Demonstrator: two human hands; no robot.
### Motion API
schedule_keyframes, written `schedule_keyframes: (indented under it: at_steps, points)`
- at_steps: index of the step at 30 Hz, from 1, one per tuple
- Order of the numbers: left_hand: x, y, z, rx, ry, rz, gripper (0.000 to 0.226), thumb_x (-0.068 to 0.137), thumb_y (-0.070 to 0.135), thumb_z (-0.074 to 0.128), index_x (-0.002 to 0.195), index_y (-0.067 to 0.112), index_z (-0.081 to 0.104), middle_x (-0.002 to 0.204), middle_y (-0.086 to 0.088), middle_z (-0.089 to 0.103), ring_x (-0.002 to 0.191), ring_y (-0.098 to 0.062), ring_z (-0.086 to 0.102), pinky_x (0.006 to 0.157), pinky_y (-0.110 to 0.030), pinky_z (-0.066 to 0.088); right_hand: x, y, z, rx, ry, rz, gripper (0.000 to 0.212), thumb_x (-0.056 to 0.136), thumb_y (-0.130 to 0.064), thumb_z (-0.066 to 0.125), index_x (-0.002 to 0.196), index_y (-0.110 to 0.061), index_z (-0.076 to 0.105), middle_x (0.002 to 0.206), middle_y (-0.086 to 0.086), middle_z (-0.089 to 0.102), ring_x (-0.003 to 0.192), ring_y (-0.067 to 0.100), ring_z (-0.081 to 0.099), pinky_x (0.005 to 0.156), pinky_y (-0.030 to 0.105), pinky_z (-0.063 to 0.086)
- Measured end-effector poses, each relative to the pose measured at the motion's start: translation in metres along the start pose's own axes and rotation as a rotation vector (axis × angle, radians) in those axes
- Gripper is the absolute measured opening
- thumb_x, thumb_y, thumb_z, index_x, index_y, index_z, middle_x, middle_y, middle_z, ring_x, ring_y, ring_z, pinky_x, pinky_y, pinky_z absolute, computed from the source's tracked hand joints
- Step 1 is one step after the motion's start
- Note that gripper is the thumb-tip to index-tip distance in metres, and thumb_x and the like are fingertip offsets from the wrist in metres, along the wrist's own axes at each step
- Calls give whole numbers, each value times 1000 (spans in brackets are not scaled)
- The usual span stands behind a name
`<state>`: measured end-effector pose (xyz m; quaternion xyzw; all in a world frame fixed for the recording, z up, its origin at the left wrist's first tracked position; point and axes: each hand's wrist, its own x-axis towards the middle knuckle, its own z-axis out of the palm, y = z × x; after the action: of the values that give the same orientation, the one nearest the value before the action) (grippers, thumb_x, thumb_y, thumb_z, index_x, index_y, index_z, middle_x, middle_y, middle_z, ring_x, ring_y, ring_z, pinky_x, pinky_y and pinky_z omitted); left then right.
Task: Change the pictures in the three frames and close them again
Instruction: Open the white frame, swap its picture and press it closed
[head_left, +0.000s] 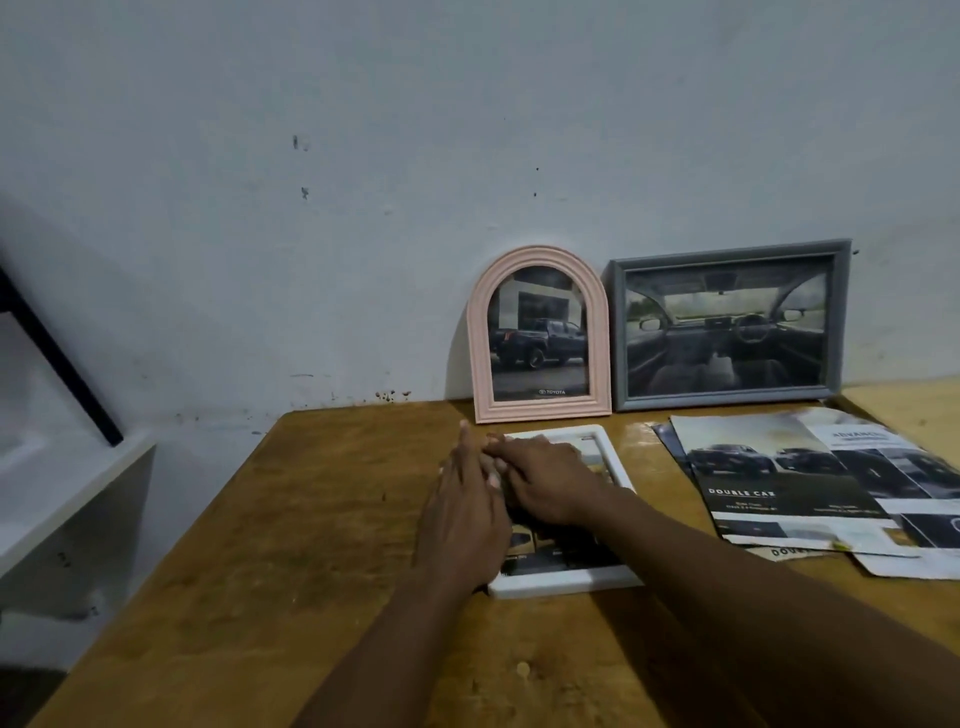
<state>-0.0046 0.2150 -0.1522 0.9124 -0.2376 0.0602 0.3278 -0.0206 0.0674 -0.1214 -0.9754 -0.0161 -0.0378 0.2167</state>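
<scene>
Hands meet over the white frame (617, 470), which lies flat and face up on the wooden table (311, 530), just right of the picture's centre. The left hand (467, 514) stands on its edge along the frame's left side, fingers straight and pointing at the wall, gripping nothing that I can see. The right hand (545, 483) lies palm down across the print inside the frame. Its fingertips slip behind the left hand, so I cannot tell whether they pinch anything.

The frame's long axis runs from the lower edge of the picture up toward the wall, tilted slightly left, with a short side nearest the person.

Higher up, a pink arched frame (540, 338) leans upright on the wall and shows a dark pickup with "TOYOTA" at its foot. A grey frame (727, 325) stands just beside it, set landscape, holding a car interior. At the right edge loose brochures (779, 483) overlap; one reads "DOUBLE CAB", the other headings too blurred to read
</scene>
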Motion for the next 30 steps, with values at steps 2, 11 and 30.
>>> schedule_keyframes:
  at_steps: [2, 11, 30]
  points:
    - [-1, 2, -1, 33, -34, 31, 73, 107, 44, 27, 153, 42, -29, 169, -3, 19, 151, -29, 29, 115, -51, 38, -2, 4, -1, -41, -11, -26, 51, 101, -53, 26, 148, -36, 37, 153, 1, 44, 137, 32, 42, 110, 60, 31]
    - [-2, 4, -2, 131, -130, 20, 85, 106, 34, 39, 153, 34, -32, 161, -7, 38, 139, -30, 47, 108, -46, 46, -14, 12, -21, -204, -2, 61, 47, 100, -44, 46, 145, -28, 44, 145, 5, 53, 126, 30, 52, 103, 45, 43]
    - [-8, 14, -9, 46, -144, -114, 67, 107, 50, 17, 161, 26, -16, 167, -10, 24, 156, -33, 9, 123, -53, 16, -55, 4, -30, -40, -139, 1, 46, 102, -26, 51, 147, -29, 42, 134, 11, 55, 110, 20, 51, 87, 31, 39]
